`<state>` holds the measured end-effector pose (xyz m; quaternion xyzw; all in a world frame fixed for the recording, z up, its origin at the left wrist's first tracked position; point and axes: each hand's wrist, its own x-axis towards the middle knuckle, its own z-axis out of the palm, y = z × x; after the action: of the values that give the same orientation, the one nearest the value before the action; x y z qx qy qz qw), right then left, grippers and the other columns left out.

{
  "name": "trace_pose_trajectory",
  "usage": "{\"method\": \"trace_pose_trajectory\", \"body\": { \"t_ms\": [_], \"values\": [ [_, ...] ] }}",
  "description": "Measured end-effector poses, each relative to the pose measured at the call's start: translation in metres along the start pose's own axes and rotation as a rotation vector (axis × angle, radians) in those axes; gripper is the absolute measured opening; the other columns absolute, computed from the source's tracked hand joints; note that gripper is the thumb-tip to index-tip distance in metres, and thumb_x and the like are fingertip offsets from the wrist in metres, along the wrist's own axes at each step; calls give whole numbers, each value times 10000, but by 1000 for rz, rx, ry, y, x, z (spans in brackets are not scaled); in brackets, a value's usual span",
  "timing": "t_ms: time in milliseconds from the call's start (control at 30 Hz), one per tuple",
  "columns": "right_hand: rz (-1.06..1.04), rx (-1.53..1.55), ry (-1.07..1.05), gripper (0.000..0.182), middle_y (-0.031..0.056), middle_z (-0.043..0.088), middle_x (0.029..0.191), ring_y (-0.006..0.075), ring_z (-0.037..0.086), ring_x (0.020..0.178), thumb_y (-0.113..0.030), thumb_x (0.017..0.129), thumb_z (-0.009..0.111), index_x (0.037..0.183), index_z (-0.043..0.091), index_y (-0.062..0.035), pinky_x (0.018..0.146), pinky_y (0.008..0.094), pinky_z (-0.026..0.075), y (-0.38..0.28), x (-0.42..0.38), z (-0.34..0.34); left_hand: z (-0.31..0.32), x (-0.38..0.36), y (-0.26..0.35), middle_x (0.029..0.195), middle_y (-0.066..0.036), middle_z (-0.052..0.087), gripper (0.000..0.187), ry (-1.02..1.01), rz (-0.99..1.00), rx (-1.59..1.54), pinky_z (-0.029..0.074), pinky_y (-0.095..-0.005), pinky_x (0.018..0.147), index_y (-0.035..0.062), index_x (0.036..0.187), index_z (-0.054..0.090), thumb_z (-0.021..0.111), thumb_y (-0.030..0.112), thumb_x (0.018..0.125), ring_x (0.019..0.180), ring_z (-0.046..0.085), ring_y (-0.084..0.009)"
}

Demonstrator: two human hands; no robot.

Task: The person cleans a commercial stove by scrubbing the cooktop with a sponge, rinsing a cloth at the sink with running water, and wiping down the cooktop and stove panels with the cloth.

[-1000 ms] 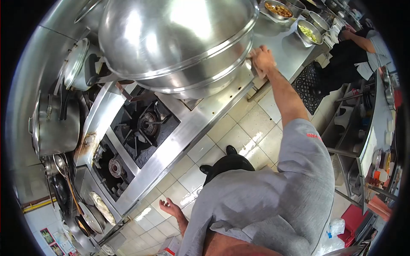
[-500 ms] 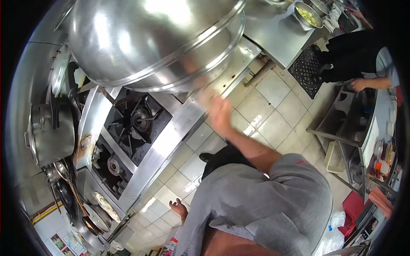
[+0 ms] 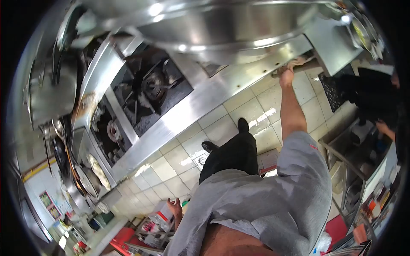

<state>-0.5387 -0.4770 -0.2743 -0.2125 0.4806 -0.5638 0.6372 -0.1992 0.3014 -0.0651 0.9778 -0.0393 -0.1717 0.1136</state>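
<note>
My right hand [image 3: 288, 72] reaches forward to the front edge of the stove [image 3: 200, 96], below the large steel steamer-like vessel [image 3: 239, 25]. Its fingers are closed by a pipe-like part [image 3: 308, 65] under the edge; what lies in them is too small to make out. My left hand [image 3: 174, 208] hangs low at my side, fingers loosely bent and apart, holding nothing. Nearer the left side of the stove is an open burner [image 3: 154, 86] with a metal pot support.
Pans and ladles hang at left by a steel pot [image 3: 53, 91]. At right stands a steel table [image 3: 333, 47] with a bowl of yellow-green pieces [image 3: 361, 34]. A person [image 3: 376, 91] stands by a steel shelf unit [image 3: 348, 145]. Tiled floor [image 3: 222, 117] looks wet in places.
My right hand has moved from in front of the steel vessel to the stove's right front edge. The view has shifted, with the vessel now higher and farther right. My left hand stays low.
</note>
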Motion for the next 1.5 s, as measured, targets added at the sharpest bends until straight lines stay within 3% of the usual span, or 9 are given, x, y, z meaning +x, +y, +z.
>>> {"method": "trace_pose_trajectory", "body": {
  "t_ms": [100,167,400,600,733,900,1067,1167,1500],
  "values": [
    [-240,529,305,305,137,426,1118,254,433,962,-123,874,437,1142,406,19,858,347,384,42,-56,92,-6,-9,-25,894,-146,502,655,-46,-102,24,410,-380,760,-17,1231,387,710,241,724,822,492,-268],
    [-323,-396,378,410,171,386,1099,284,415,956,-260,887,455,1132,390,62,898,363,353,87,-101,109,4,-5,-50,907,-155,510,661,-22,-171,-79,408,-380,775,-6,1237,389,716,243,719,848,493,-274],
    [-138,-91,361,357,191,413,1045,302,456,927,-304,892,401,1035,382,23,875,415,390,236,-337,217,14,13,-149,1001,-169,528,628,-45,-255,-207,412,-368,793,-1,1243,395,707,191,733,931,507,-266],
    [-13,-638,273,300,275,458,1089,436,491,926,-253,900,380,1061,354,-1,783,481,410,366,-536,302,16,28,-276,1011,-149,497,645,46,-350,-423,419,-346,777,-15,1260,356,698,172,747,893,498,-236],
    [-133,-493,-167,319,289,444,1096,454,479,927,-224,899,362,1121,344,5,780,481,398,492,-654,316,5,17,-307,951,-115,472,607,137,-546,-690,420,-328,733,-17,1249,360,682,119,753,843,464,-201],
    [-175,-1450,-776,566,169,248,1379,267,350,1200,-108,852,446,1361,206,-48,919,360,350,603,-740,346,1,8,-323,904,-83,435,602,145,-617,-722,409,-297,718,-13,1243,364,684,88,743,820,440,-178],
    [925,-829,-1357,646,139,259,1373,243,366,1190,-28,782,504,1356,211,-69,907,365,384,499,-763,428,5,5,-339,890,-66,425,608,35,-695,-786,401,-277,713,-8,1245,360,679,116,743,799,436,-166],
    [1020,-836,-1450,409,59,514,1051,179,509,952,-32,755,574,1146,453,-26,792,328,447,453,-769,431,-4,24,-328,883,-52,419,612,48,-669,-926,397,-275,722,-3,1249,351,676,110,742,805,431,-158],
    [-809,-1069,-1513,336,163,454,1068,331,401,1029,-68,723,577,1039,495,14,840,414,354,255,-805,515,-44,171,-260,959,-65,414,593,91,-323,-985,423,-279,692,27,1258,351,672,106,766,772,451,-144]
  ]
}}
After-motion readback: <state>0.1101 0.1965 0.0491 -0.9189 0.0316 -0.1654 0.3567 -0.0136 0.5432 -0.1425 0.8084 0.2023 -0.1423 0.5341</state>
